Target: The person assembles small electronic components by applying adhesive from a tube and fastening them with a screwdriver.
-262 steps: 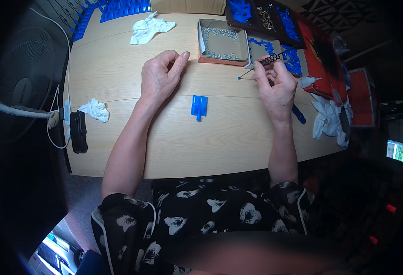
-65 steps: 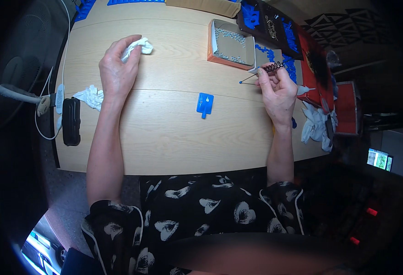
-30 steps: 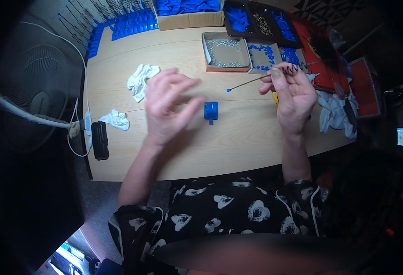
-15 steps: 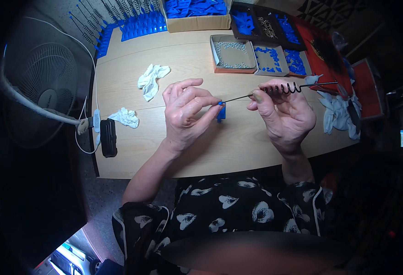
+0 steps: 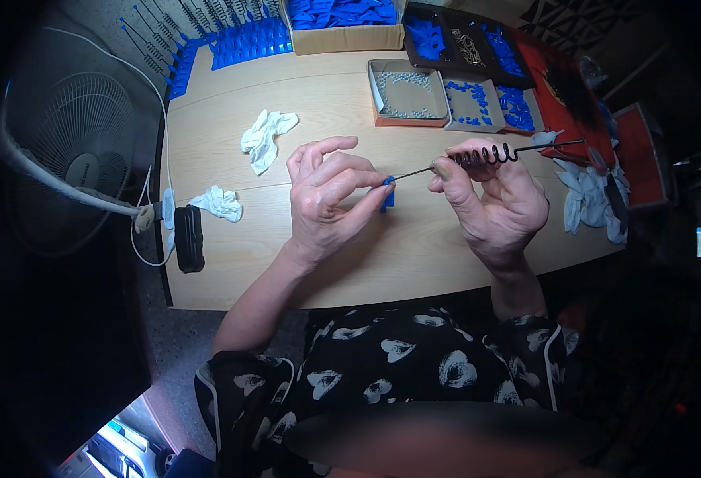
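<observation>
A dark coiled wire spring point(image 5: 490, 154) with straight ends lies across my right hand point(image 5: 498, 195), thumb and fingers closed around its left part. Its thin straight end runs left to a small blue plastic piece point(image 5: 388, 182), which my left hand point(image 5: 327, 187) pinches between thumb and forefinger. The other left fingers are curled and raised. Just under the pinch shows a blue plastic part point(image 5: 388, 201), partly hidden by my fingertips; whether it joins the pinched piece I cannot tell. The spring's other straight end sticks out to the right past my hand.
Small boxes of clear beads point(image 5: 408, 93), blue bits point(image 5: 468, 103) and blue clips point(image 5: 515, 108) stand at the back right, near a dark divided tray point(image 5: 438, 66). Blue parts with springs point(image 5: 247, 48) line the far left. Crumpled white cloths point(image 5: 264, 142) and a black case point(image 5: 189, 239) lie left.
My right hand and the spring have shifted slightly left, toward my left hand. The wire between the hands shows a little shorter. Both hands keep their grip.
</observation>
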